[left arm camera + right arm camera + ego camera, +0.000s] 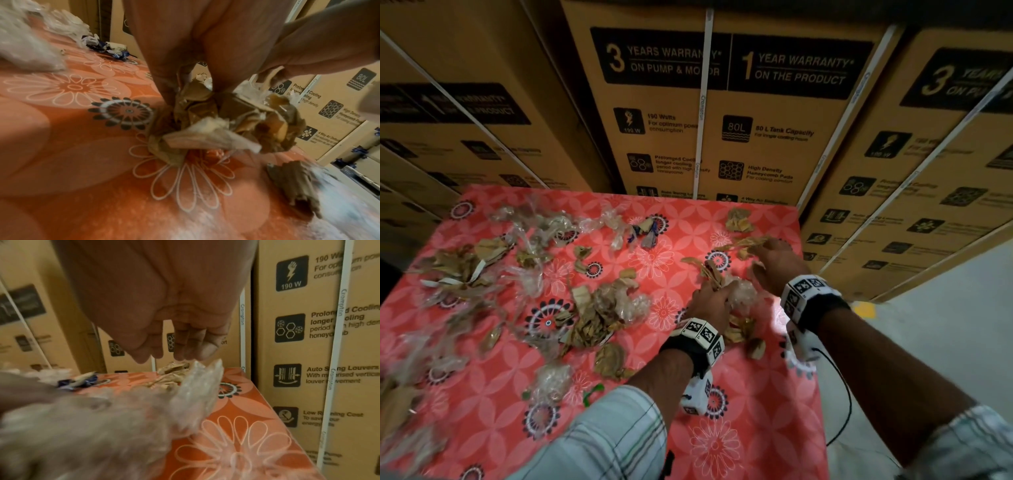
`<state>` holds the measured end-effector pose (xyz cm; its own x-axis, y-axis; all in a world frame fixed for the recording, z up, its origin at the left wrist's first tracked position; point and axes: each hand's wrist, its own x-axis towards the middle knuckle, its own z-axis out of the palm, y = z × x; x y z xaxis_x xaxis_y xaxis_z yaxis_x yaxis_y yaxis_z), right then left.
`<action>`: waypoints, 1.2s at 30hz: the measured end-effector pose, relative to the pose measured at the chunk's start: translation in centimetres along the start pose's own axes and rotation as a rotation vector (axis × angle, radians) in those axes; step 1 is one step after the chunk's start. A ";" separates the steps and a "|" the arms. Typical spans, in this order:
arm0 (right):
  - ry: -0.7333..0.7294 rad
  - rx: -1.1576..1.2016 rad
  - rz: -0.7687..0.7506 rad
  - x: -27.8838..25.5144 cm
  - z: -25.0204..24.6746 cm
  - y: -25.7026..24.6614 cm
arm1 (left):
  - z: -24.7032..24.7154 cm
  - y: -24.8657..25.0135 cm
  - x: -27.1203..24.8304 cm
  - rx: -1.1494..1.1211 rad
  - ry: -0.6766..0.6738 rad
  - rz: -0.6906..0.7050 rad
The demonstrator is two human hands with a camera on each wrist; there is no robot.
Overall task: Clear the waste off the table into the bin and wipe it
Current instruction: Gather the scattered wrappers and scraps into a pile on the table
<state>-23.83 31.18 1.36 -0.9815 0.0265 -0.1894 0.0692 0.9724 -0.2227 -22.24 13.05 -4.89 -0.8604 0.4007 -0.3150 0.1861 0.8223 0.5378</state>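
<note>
- Big brown cardboard boxes (722, 113) stand stacked in a wall right behind the table, w/ black print like "190 Watts" and "80L"; white straps run down them
- The table (756, 428) has a red-pink cloth w/ white and black flowers; grey floor shows on its right side
- Lots of waste lies on it: a big heap of brown paper bits and clear plastic (465, 270) on the left side, another heap (599, 315) near the middle, a blue and white wrapper (647, 233) near the back, a small brown pile (738, 219) at the back right corner
- The bin can't be seen in any pic
- Left hand (710, 303) is on the right part of the table, fingers curled round a bunch of crumpled brown paper and clear plastic (222, 123); the bunch sits just over the cloth
- A loose brown scrap (296, 183) lies near that bunch, by the table edge
- Right hand (774, 262) is just beside the left one, reaching to the back; fingers hang down, a bit bent, over some brown strips (746, 243); can't tell if it's got any of them
- Both wrists wear black bands w/ white square-code blocks (804, 291)
- Sleeves (602, 435) are white w/ thin stripes
</note>
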 end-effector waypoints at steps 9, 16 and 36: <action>-0.196 -0.217 -0.151 9.0 -0.5 0.3 | 1.3 -0.8 0.6 0.006 0.009 -0.017; -0.315 -0.194 -0.113 7.7 1.6 0.3 | 1.3 -0.9 0.7 0.060 0.041 -0.020; -0.353 -0.224 -0.123 -6.0 6.2 0.0 | 1.3 -0.2 -0.3 0.090 0.063 -0.037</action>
<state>-16.85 29.54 -3.42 -0.8560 -0.1355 -0.4988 -0.1228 0.9907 -0.0584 -21.39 13.33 -5.94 -0.8951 0.3452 -0.2821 0.1928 0.8703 0.4532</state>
